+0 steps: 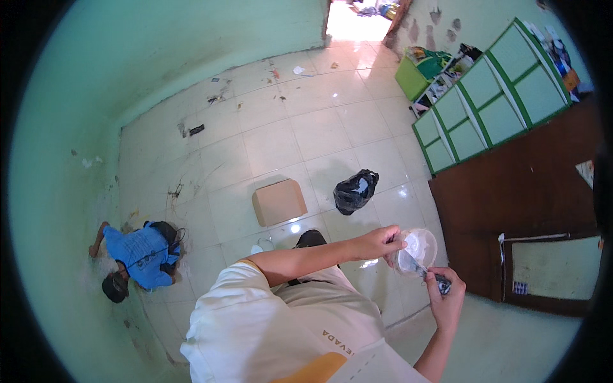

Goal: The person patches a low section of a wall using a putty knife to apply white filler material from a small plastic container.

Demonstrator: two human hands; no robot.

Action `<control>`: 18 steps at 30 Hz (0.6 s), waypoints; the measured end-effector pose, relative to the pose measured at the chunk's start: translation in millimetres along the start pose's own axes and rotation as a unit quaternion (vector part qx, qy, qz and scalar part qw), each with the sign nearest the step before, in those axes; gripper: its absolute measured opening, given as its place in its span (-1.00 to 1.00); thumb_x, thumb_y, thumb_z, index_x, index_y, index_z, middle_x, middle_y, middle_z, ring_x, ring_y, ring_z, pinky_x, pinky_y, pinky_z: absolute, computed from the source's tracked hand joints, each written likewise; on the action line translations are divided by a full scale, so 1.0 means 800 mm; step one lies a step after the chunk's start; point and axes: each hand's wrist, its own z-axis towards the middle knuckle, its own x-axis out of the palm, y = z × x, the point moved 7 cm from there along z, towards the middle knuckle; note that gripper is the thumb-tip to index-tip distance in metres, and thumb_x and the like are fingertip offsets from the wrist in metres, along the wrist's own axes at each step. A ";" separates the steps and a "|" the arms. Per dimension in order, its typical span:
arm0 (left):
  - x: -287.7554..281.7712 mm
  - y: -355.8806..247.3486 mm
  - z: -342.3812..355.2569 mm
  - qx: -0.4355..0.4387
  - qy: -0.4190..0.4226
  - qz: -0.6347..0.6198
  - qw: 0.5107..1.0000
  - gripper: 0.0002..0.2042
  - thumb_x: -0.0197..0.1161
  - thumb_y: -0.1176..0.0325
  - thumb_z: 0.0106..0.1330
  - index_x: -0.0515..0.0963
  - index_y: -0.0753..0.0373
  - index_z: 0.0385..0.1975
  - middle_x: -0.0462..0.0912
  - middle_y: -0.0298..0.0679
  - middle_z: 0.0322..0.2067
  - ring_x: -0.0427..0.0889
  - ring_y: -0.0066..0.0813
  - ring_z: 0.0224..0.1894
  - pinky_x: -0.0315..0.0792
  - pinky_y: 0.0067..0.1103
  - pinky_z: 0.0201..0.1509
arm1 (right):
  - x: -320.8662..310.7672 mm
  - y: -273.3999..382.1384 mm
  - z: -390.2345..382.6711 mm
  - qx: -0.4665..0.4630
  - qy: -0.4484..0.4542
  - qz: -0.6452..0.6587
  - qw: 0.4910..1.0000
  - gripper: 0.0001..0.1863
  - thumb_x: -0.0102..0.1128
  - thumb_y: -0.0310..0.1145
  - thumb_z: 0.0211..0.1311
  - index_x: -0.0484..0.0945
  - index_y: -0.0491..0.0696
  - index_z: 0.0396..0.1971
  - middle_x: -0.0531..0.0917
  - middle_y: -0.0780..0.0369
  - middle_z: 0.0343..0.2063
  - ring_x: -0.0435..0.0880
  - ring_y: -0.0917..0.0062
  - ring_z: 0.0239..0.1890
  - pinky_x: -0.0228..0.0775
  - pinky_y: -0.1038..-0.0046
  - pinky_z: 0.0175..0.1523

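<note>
My left hand (381, 243) grips the rim of a round, clear plastic tub (429, 241), thumb toward its opening. White material shows inside the tub. In my right hand (448, 299) is a putty knife (418, 267) with a dark handle, its fingers wrapped round it. The metal blade reaches over the near side of the tub and into its mouth. How deep the tip goes I cannot tell. Both hands are held out to the right of my body, above the tiled floor.
A cardboard box (280, 202) and a black plastic bag (355, 191) lie on the tiles ahead. A person in blue (143, 252) crouches by the left wall. Green-framed drawers (488, 96), a green bin (412, 78) and a brown cabinet (504, 198) stand at right. Debris litters the far floor.
</note>
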 end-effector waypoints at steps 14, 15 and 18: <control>-0.022 -0.008 -0.028 0.059 -0.056 0.002 0.997 -0.74 0.08 0.21 0.44 0.31 0.29 -0.32 0.44 -0.31 -0.43 0.60 -0.59 -0.39 0.61 -0.56 -0.34 | 0.018 0.023 0.030 -0.076 0.022 0.000 0.997 -0.89 0.26 -0.49 0.11 0.60 -0.22 -0.39 0.64 0.12 -0.49 0.60 0.46 -0.46 0.42 0.49 -0.28; -0.020 -0.013 -0.027 0.070 -0.051 0.008 0.996 -0.74 0.08 0.21 0.44 0.31 0.29 -0.32 0.44 -0.31 -0.44 0.60 -0.59 -0.39 0.61 -0.56 -0.34 | 0.025 0.026 0.030 -0.100 0.029 0.014 0.994 -0.89 0.27 -0.49 0.11 0.60 -0.22 -0.39 0.64 0.12 -0.50 0.60 0.46 -0.46 0.42 0.49 -0.28; -0.021 -0.016 -0.027 0.054 -0.073 0.016 0.996 -0.75 0.08 0.21 0.44 0.30 0.29 -0.31 0.45 -0.31 -0.44 0.60 -0.59 -0.38 0.60 -0.56 -0.34 | 0.022 0.023 0.026 -0.104 0.069 0.019 0.992 -0.89 0.26 -0.50 0.11 0.60 -0.23 -0.38 0.64 0.11 -0.49 0.61 0.45 -0.45 0.42 0.48 -0.27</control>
